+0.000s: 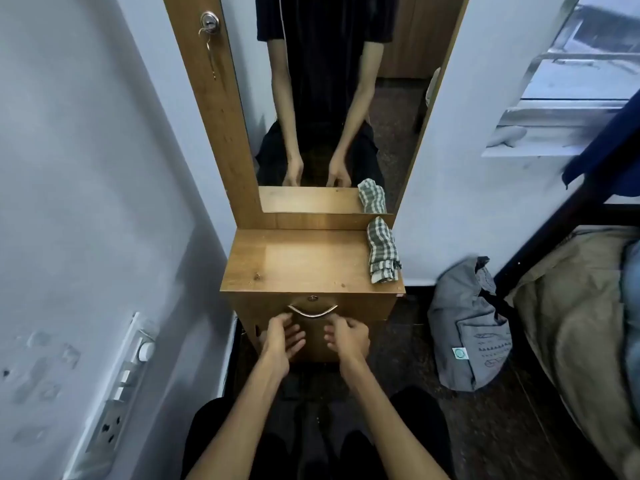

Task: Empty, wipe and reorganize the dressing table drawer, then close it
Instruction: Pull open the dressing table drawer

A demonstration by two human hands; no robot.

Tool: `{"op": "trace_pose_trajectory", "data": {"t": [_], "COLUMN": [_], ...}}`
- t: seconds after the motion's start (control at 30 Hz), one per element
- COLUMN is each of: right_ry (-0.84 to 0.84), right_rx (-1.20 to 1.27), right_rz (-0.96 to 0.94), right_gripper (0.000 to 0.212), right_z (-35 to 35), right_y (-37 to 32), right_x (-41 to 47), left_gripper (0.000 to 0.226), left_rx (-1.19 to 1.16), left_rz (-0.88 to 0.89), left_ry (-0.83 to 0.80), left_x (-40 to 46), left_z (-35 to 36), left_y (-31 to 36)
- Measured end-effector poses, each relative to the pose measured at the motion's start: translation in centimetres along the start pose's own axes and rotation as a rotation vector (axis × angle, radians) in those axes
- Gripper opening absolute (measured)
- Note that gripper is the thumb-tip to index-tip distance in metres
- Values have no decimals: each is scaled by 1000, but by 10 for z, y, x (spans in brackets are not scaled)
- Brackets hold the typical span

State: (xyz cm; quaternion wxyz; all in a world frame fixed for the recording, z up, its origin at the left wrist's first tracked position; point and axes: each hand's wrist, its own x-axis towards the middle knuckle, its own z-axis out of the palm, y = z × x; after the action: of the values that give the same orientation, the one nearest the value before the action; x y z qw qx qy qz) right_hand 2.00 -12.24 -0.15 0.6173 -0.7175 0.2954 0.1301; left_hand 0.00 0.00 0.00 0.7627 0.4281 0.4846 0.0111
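The wooden dressing table [298, 261] stands in front of me, its drawer front [360, 306] shut flush. A curved metal handle [312, 311] sits under a small keyhole [313, 298]. My left hand [282, 337] and my right hand [346, 336] hover side by side just below the handle, fingers loosely bent and holding nothing. A green-and-white checked cloth [381, 252] lies crumpled on the right rear of the tabletop. The drawer's contents are hidden.
A tall mirror [332, 98] rises behind the tabletop, with a lock and key [209, 24] on its left frame. A grey bag [467, 327] leans on the floor to the right, beside a bed [581, 306]. A switch panel [128, 382] is on the left wall.
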Motion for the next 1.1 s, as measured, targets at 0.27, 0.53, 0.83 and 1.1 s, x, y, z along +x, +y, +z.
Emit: {"op": "trace_pose_trajectory", "data": {"t": [0.27,0.53,0.83,1.1], "right_ry": [-145,-117,-157,-206], "right_rx": [274,131,42,52], "right_rz": [255,190,189,206], "right_gripper": [19,14,14,12], "right_z": [23,26,10,-19], "right_y": [-3,4,23,52], "right_x": [21,29,11,-27], "left_gripper": [8,18,27,18], "left_rx": [-164,-86,120,206], "left_rz": [-111,-88,-44,-13], "left_ry": [-259,-247,-83,-35], "left_x": [6,17,18,-13], "left_z": [11,14,-6,-37], "left_y": [6,-8,-31,-54]}}
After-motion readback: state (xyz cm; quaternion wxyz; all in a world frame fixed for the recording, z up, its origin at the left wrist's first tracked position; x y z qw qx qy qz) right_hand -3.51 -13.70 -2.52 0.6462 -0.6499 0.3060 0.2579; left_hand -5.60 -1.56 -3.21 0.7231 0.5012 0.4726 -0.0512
